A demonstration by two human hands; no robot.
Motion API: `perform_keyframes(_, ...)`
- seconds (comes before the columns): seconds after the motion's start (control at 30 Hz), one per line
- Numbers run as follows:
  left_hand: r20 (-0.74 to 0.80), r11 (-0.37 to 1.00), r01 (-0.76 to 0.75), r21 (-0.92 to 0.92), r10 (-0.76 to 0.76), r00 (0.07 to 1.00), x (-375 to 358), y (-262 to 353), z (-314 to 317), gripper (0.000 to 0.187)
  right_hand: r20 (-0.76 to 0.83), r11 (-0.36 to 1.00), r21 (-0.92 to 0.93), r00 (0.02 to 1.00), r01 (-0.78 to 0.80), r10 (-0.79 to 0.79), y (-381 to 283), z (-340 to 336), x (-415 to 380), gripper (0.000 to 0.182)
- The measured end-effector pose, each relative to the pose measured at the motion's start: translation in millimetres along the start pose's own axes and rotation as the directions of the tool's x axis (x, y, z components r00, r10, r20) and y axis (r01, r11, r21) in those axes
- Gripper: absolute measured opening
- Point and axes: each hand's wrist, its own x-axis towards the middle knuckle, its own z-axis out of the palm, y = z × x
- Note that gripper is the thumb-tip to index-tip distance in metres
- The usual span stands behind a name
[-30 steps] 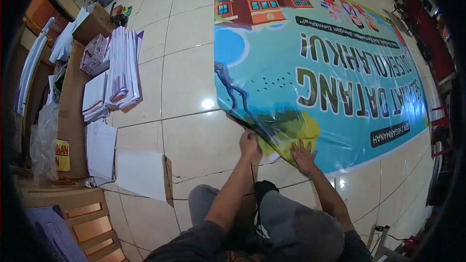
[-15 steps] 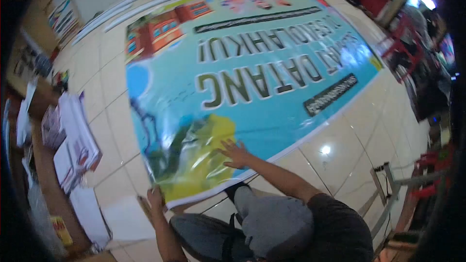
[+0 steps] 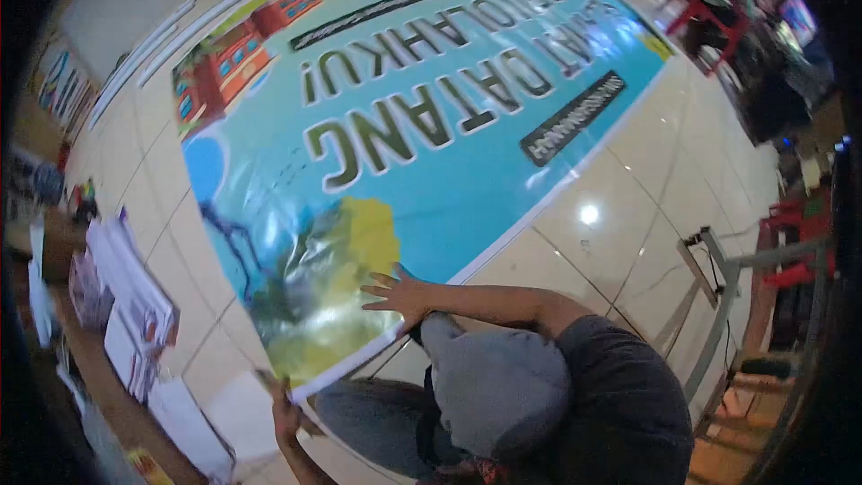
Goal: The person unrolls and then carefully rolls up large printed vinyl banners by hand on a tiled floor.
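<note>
A large printed banner (image 3: 467, 216), mostly light blue with big dark lettering and a green and yellow tree print, lies spread on the tiled floor. My right hand (image 3: 400, 296) rests flat on its yellow part near the front edge, fingers spread. At the banner's near left corner, my left hand (image 3: 285, 411) is closed on the edge; the fingertips are small and blurred. The vinyl around the tree print is wrinkled and shiny. My bent knees in grey trousers (image 3: 498, 386) are just behind the near edge.
Stacked papers (image 3: 135, 305) and white sheets (image 3: 184, 427) lie to the left. Long white rods (image 3: 148, 58) rest beyond the banner's left side. A metal frame (image 3: 718, 332) stands at right, with red chairs (image 3: 709, 9) farther back. A person sits near them.
The view has shifted, so the banner appears farther left and higher. My right hand stays spread on the banner, now nearer its front edge; my left hand remains at the corner.
</note>
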Motion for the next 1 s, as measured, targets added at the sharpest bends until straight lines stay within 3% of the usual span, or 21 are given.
perform_keyframes(0.03, -0.037, 0.996, -0.06, -0.068, 0.058, 0.998, 0.8, 20.3, -0.7, 0.051, 0.143, 0.993, -0.004, 0.983, 0.115, -0.113, -17.7, 0.0, -8.6, 0.084)
perform_keyframes(0.07, -0.082, 0.99, -0.115, -0.082, 0.108, 0.991, 1.2, 37.3, -3.0, 0.042, 0.034, 0.989, -0.026, 0.989, 0.145, -0.144, -10.1, 36.7, -4.9, 0.085)
perform_keyframes(0.1, -0.163, 0.986, -0.027, -0.167, 0.0, 0.987, 6.5, 39.6, -3.4, 0.033, 0.011, 0.993, -0.047, 0.994, 0.112, -0.112, -2.9, 62.8, -1.4, 0.083)
perform_keyframes(0.13, -0.113, 0.994, 0.091, -0.054, -0.096, 0.989, 4.8, 60.5, -18.0, 0.027, -0.011, 0.994, -0.062, 0.995, 0.093, -0.094, -0.1, 77.2, 4.5, 0.081)
perform_keyframes(0.17, -0.229, 0.996, 0.056, 0.07, -0.038, 0.973, 9.3, 52.6, -17.7, 0.024, 0.005, 0.999, -0.004, 0.999, 0.049, -0.049, -5.1, 70.9, 6.1, 0.071)
perform_keyframes(0.2, -0.313, 0.984, -0.167, 0.066, 0.179, 0.933, 15.0, 39.5, -20.1, 0.022, 0.075, 1.0, -0.017, 0.997, 0.001, 0.0, -9.3, 63.8, 9.2, 0.067)
perform_keyframes(0.3, -0.337, 0.946, -0.149, -0.288, 0.045, 0.941, 36.2, 17.4, -24.4, 0.026, -0.029, 0.998, 0.066, 0.999, 0.023, -0.021, -8.6, 40.8, 1.8, 0.04)
perform_keyframes(0.37, -0.24, 0.867, 0.148, -0.475, -0.29, 0.926, 47.7, 17.0, -20.4, 0.025, 0.034, 0.958, 0.286, 0.999, 0.004, -0.014, -0.2, 17.5, -11.7, 0.033)
perform_keyframes(0.47, -0.293, 0.819, 0.25, -0.517, -0.444, 0.847, 71.8, -10.5, -5.6, 0.028, 0.148, 0.953, 0.263, 0.982, -0.151, 0.115, 24.4, 5.5, -33.3, 0.028)
perform_keyframes(0.5, -0.285, 0.815, 0.248, -0.524, -0.442, 0.85, 82.8, -26.2, -3.7, 0.028, 0.248, 0.916, 0.216, 0.926, -0.338, 0.284, 34.1, -3.9, -34.9, 0.029)
perform_keyframes(0.53, -0.301, 0.844, 0.344, -0.411, -0.482, 0.823, 91.0, -42.6, -6.0, 0.025, 0.349, 0.843, 0.158, 0.827, -0.515, 0.44, 41.4, -11.5, -37.4, 0.03)
perform_keyframes(0.57, -0.326, 0.859, 0.42, -0.292, -0.502, 0.801, 100.1, -45.1, -8.2, 0.025, 0.349, 0.837, 0.151, 0.821, -0.525, 0.452, 42.5, -10.8, -38.8, 0.03)
perform_keyframes(0.63, -0.398, 0.855, 0.476, -0.208, -0.518, 0.757, 120.6, -44.2, -13.1, 0.026, -0.043, 0.899, 0.205, 0.915, -0.386, 0.402, 42.3, -6.5, -36.4, 0.035)
perform_keyframes(0.67, -0.355, 0.797, 0.578, -0.171, -0.598, 0.719, 130.3, -42.4, -21.1, 0.03, -0.045, 0.898, 0.209, 0.913, -0.387, 0.404, 29.6, -12.6, -34.4, 0.035)
perform_keyframes(0.7, -0.32, 0.728, 0.672, -0.133, -0.673, 0.666, 139.2, -38.9, -30.6, 0.036, -0.2, 0.99, -0.001, 0.97, -0.14, 0.136, 9.1, -25.1, -32.6, 0.038)
perform_keyframes(0.73, -0.278, 0.699, 0.713, -0.051, -0.696, 0.662, 147.2, -19.4, -39.6, 0.035, -0.288, 0.964, -0.246, 0.943, 0.098, -0.169, -1.6, -32.4, -32.2, 0.041)
perform_keyframes(0.77, -0.288, 0.701, 0.711, -0.056, -0.693, 0.661, 164.3, -38.1, -43.5, 0.035, -0.294, 0.962, -0.251, 0.939, 0.105, -0.179, -0.9, -28.3, -31.5, 0.041)
perform_keyframes(0.83, -0.246, 0.603, 0.774, 0.195, -0.733, 0.634, 197.9, -93.4, -43.6, 0.036, -0.111, 0.972, -0.174, 0.977, 0.159, -0.18, 4.4, -5.2, -29.9, 0.043)
perform_keyframes(0.87, -0.256, 0.609, 0.771, 0.187, -0.727, 0.637, 202.2, -86.6, -48.4, 0.036, -0.029, 0.98, -0.168, 0.993, 0.106, -0.112, 15.3, 11.7, -24.3, 0.044)
perform_keyframes(0.93, -0.047, 0.564, 0.718, 0.408, -0.772, 0.633, 206.3, -60.9, -57.1, 0.035, -0.055, 0.979, -0.195, 0.995, 0.067, -0.079, 18.5, 9.8, -15.5, 0.044)
perform_keyframes(1.0, -0.041, 0.544, 0.793, 0.274, -0.817, 0.575, 194.3, -19.0, -66.4, 0.034, -0.08, 0.985, -0.17, 0.996, 0.01, -0.024, 6.4, 0.0, -6.9, 0.044)
